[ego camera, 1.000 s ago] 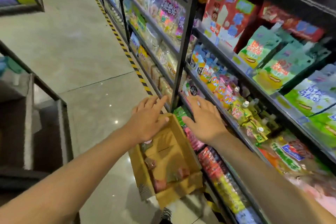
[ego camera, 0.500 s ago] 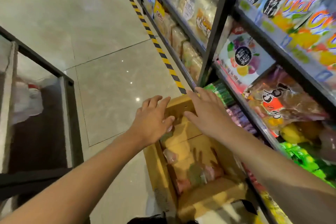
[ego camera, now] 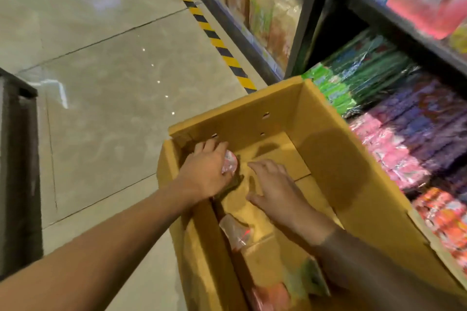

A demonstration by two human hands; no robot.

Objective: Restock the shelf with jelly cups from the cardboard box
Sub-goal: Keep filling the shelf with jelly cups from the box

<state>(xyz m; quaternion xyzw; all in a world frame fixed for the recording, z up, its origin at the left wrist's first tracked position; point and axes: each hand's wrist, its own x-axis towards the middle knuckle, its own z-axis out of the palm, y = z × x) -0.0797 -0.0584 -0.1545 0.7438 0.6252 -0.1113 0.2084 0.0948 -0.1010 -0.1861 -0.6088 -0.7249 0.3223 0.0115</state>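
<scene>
Both hands have dropped from above the box rim down into the cardboard box, and the view has tilted lower, so the upper shelves are gone from sight. The left hand sits in the far left corner of the box, palm down, its fingers curled round a jelly cup whose pink and white foil lid shows just past the knuckles. The right hand lies just beside it, nearer the middle of the box floor, fingers spread and fairly straight, gripping nothing; whether the fingertips touch the cardboard cannot be told. Both forearms are bare and reach in from the near side, the left one crossing over the box's left wall.

The box is plain yellow-brown corrugated board, open at the top, with small punched holes in its far wall and a flap seam across the floor. More clear-plastic cups with reddish and green contents lie along the near left part of the floor, blurred. The box stands on glossy grey floor tiles beside a dark metal shelf, whose bottom level holds green, purple and pink wrapped packs. Yellow and black striped tape runs along the shelf foot.
</scene>
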